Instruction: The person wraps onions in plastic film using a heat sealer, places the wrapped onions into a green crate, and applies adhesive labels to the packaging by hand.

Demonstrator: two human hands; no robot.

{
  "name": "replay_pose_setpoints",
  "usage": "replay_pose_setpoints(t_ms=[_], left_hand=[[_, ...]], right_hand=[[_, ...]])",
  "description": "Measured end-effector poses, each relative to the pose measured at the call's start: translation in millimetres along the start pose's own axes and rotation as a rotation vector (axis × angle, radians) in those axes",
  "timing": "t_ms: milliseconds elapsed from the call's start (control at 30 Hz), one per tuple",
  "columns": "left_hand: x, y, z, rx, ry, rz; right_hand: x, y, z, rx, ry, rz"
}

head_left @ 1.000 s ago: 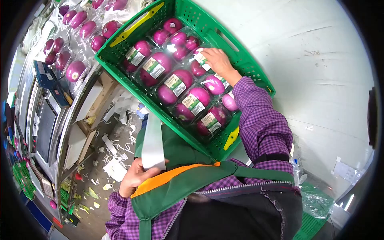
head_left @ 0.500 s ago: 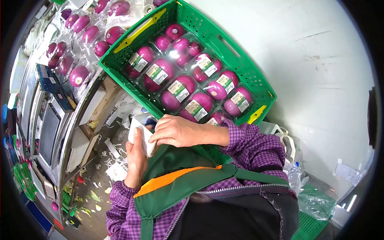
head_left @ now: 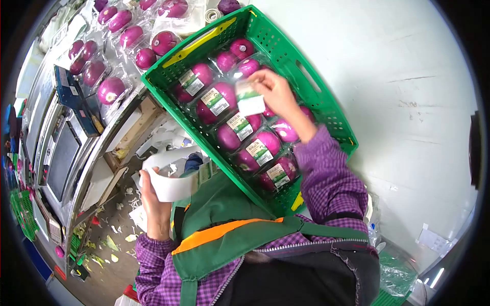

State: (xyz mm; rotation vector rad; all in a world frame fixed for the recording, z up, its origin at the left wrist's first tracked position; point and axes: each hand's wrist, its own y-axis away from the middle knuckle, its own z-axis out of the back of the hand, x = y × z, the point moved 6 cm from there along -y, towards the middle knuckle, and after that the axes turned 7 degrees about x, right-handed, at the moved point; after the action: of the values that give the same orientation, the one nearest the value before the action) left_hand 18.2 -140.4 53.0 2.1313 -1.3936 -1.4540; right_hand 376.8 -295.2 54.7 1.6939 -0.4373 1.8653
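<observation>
My left hand [head_left: 155, 206] grips a white label strip [head_left: 176, 187], which curls in a loop with a few printed labels at its right end. Between the fingers of my right hand [head_left: 278, 94] is a single green-and-white label [head_left: 250, 99], slightly blurred, held above the packs in the crate. The green plastic crate [head_left: 332, 115] contains several clear packs of purple, round vegetables that look like red onions [head_left: 241, 48]. Printed labels [head_left: 240, 126] are stuck on many of these packs. The packs beneath my right hand and forearm are partly hidden.
On the metal table [head_left: 120, 109] at left lie more wrapped purple onions [head_left: 111, 91], near a dark blue device [head_left: 71, 99]. Scraps [head_left: 111, 242] litter the floor below. A white wall [head_left: 403, 102] stands at right, with plastic-wrapped material [head_left: 398, 275] at lower right.
My right hand has left the label strip and moved up over the crate with one label. My left hand has shifted left and down; the strip now hangs in an opened loop.
</observation>
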Motion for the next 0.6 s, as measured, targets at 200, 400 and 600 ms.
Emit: replay_pose_setpoints(t_ms=[200,400,600], left_hand=[[32.7,41.3,-27.9,0.330,-0.013,0.463],[19.1,67.3,-45.3,0.484,-0.059,0.593],[27.0,52.8,-32.2,0.688,-0.679,0.510]], right_hand=[[-48.8,-76.4,39.7,0.004,0.811,0.184],[-31.6,-64.2,38.2,-0.102,1.134,0.312],[-58.4,-62.3,27.0,0.029,1.372,0.363]])
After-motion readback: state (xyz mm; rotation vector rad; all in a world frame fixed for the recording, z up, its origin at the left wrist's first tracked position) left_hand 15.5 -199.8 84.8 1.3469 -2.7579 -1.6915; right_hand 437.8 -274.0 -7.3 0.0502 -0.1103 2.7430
